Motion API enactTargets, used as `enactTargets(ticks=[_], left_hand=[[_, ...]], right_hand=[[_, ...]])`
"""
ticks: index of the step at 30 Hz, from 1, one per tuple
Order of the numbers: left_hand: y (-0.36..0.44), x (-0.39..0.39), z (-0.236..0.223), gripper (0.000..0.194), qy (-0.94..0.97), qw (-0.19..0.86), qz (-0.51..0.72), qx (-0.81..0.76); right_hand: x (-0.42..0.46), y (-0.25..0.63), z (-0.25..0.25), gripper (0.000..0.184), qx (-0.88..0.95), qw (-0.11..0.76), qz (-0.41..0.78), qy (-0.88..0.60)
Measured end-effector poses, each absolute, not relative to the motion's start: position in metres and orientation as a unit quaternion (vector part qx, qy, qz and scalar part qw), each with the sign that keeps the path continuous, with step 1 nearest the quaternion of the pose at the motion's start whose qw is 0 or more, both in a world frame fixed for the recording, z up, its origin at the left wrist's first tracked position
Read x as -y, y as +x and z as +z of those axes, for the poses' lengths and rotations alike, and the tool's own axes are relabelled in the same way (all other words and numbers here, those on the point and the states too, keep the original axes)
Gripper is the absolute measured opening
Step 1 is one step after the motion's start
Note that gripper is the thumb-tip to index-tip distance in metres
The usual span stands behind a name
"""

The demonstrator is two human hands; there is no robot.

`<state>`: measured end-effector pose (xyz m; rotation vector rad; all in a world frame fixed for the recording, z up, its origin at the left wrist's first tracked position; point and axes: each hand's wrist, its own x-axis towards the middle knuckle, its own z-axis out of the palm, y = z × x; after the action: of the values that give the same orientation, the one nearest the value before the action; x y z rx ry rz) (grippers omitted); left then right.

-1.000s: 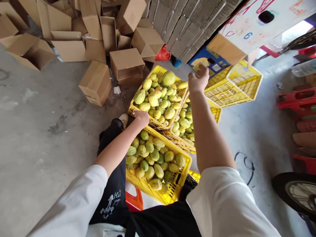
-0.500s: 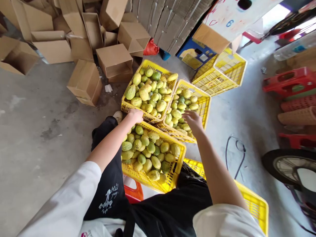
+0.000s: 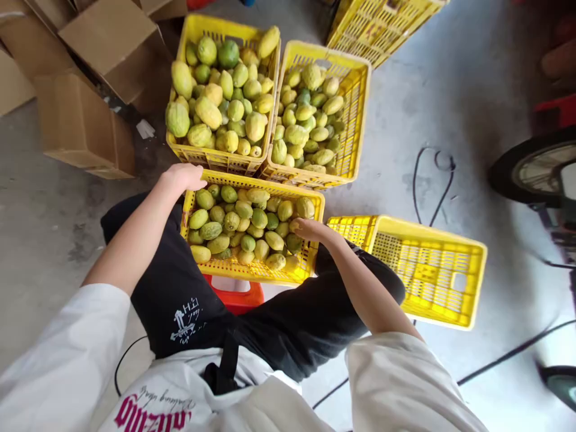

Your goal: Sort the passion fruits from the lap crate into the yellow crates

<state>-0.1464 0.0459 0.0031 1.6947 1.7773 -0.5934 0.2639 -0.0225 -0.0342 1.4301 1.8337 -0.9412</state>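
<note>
Yellow-green oblong fruits (image 3: 256,217), some greener than others, fill the near yellow crate (image 3: 252,273) in front of my legs. My left hand (image 3: 185,177) is closed over the crate's far left corner, gripping the rim. At the right end of the same crate, my right hand (image 3: 309,229) reaches down among the fruits, its fingers bent around one yellow-green fruit (image 3: 294,225) that they partly hide. Beyond this crate stand two more yellow crates of similar fruit, a heaped left crate (image 3: 216,157) and a less full right crate (image 3: 356,120).
To the right of my leg lies a yellow crate (image 3: 432,273), and another yellow crate (image 3: 382,30) stands at the back. Cardboard boxes (image 3: 83,120) lie at the left. A black cable (image 3: 416,180) and a wheel (image 3: 535,165) are on the right. A red stool (image 3: 243,297) shows beneath the near crate.
My right hand has moved from above the far right crate back to the near crate's right end, onto a fruit. My left hand remains at the near crate's rim. The view has tilted downward.
</note>
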Motion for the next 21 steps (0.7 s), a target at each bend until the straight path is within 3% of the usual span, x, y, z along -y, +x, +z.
enactTargets(ticks=[3, 8, 13, 16, 19, 21], left_hand=[[-0.133, -0.041, -0.012, 0.055, 0.66, 0.296, -0.256, -0.641], [-0.063, -0.022, -0.02, 0.052, 0.748, 0.237, -0.37, -0.498], [-0.005, -0.004, -0.032, 0.067, 0.793, 0.259, -0.368, -0.412], [-0.002, 0.002, -0.046, 0.084, 0.787, 0.271, -0.395, -0.389], [-0.012, 0.007, -0.062, 0.123, 0.769, 0.295, -0.44, -0.358], [-0.02, 0.012, -0.072, 0.134, 0.764, 0.31, -0.45, -0.342]], right_hand=[[0.007, 0.245, -0.027, 0.044, -0.699, 0.34, -0.344, 0.527], [-0.01, 0.201, -0.004, 0.051, -0.753, 0.301, -0.338, 0.477], [-0.012, 0.173, 0.002, 0.051, -0.767, 0.316, -0.348, 0.438], [-0.012, 0.166, -0.001, 0.053, -0.76, 0.314, -0.36, 0.44], [-0.013, 0.161, 0.001, 0.052, -0.765, 0.297, -0.378, 0.429], [-0.014, 0.159, 0.004, 0.052, -0.772, 0.278, -0.384, 0.423]])
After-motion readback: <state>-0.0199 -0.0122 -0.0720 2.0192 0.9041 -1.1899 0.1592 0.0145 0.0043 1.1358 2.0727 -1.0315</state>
